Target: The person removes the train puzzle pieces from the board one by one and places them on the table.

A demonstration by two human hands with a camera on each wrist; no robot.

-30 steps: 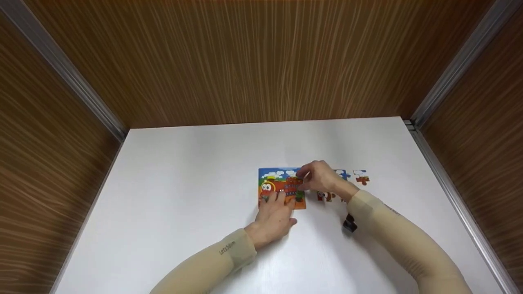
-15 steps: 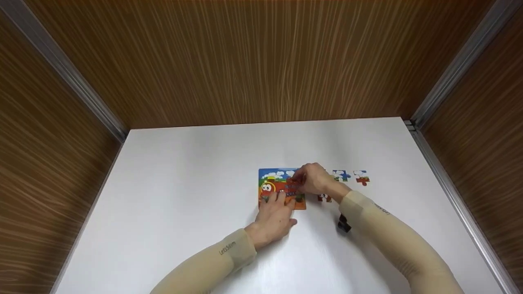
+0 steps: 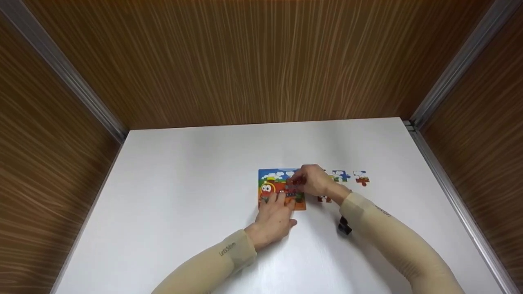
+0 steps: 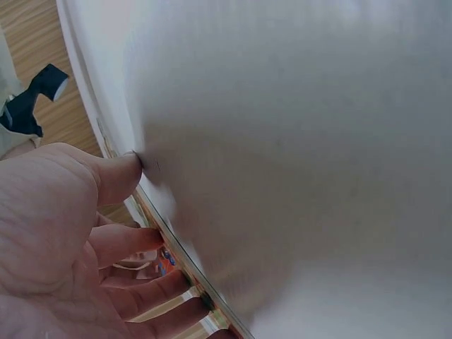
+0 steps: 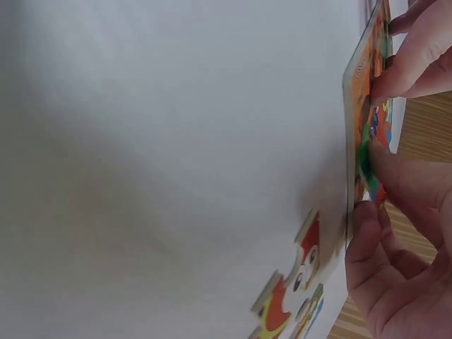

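orange-edged puzzle (image 3: 300,205) might slide if left hand (image 3: 273,217), fingers apart, presses lightly; right hand (image 3: 315,181) pinches a piece (image 5: 364,161).

Head cam: I get a bright table (image 3: 184,196), white glare bottom centre, soft shadows beside both sleeves (image 3: 204,263), puzzle (image 3: 280,185) print slightly mushy. Wrist cams read greyer, dimmer to me; broad diffuse shadow mid-frame in left wrist, lower left in right.
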